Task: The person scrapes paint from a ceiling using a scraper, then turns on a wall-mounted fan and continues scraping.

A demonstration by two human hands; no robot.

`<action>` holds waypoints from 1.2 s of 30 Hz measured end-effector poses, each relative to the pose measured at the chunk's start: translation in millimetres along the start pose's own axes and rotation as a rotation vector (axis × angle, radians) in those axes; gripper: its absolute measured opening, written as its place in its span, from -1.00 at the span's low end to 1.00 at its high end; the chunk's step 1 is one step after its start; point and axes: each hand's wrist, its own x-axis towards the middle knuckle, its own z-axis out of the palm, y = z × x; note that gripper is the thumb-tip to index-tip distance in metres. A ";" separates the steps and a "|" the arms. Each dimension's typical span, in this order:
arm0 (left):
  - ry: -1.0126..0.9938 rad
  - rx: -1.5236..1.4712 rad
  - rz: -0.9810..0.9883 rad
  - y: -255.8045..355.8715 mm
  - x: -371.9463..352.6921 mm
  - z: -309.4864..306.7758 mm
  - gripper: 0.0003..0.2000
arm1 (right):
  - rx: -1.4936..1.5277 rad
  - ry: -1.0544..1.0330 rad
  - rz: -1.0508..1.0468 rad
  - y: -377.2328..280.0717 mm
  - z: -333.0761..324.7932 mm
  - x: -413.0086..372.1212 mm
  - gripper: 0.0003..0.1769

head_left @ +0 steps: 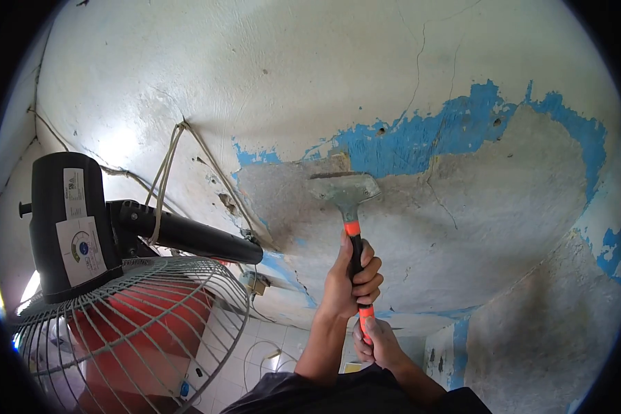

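A long-handled scraper (345, 191) with a wide, dusty blade rests against the wall (324, 76), its blade at the lower edge of the blue paint (421, 141). My left hand (352, 276) is wrapped round the black part of the handle, just under the orange collar. Lower down, my right hand (379, 343) grips the orange end of the same handle. Around the blade, bare grey plaster shows below and beside the blue patches, with white paint above.
At the left, a fan with a black motor housing (69, 228) and wire cage (138, 324) stands close by. A cord (165, 176) hangs from the wall over its black pole (200, 237). A socket box (254, 281) and a red object (141, 314) are lower down.
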 end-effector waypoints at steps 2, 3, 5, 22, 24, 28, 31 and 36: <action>0.026 -0.011 -0.008 -5.4 -4.8 -4.6 -0.50 | -0.004 0.022 0.009 5.9 -0.5 -3.2 -0.48; 0.030 -0.006 -0.013 -7.2 -7.6 -5.9 -0.49 | 0.005 0.015 0.006 9.2 0.5 -5.3 -0.48; 0.030 0.006 -0.022 -7.7 -8.3 -4.0 -0.49 | 0.018 0.002 -0.007 11.7 2.1 -6.8 -0.48; 0.106 0.093 -0.017 6.5 -9.7 6.7 -0.48 | -0.008 0.002 0.020 -2.6 14.1 1.3 -0.45; 0.113 0.098 -0.023 0.5 -12.4 3.7 -0.48 | 0.016 -0.002 0.026 6.5 9.9 -2.4 -0.46; 0.132 0.140 0.009 2.3 -5.7 14.4 -0.47 | 0.010 -0.026 0.020 -11.0 7.9 -0.4 -0.45; 0.136 0.155 0.010 11.1 -2.2 21.0 -0.47 | -0.051 0.007 0.009 -16.1 12.2 2.0 -0.44; 0.181 0.146 -0.002 1.8 -7.7 15.1 -0.46 | -0.042 0.028 0.040 -0.6 6.2 -2.0 -0.43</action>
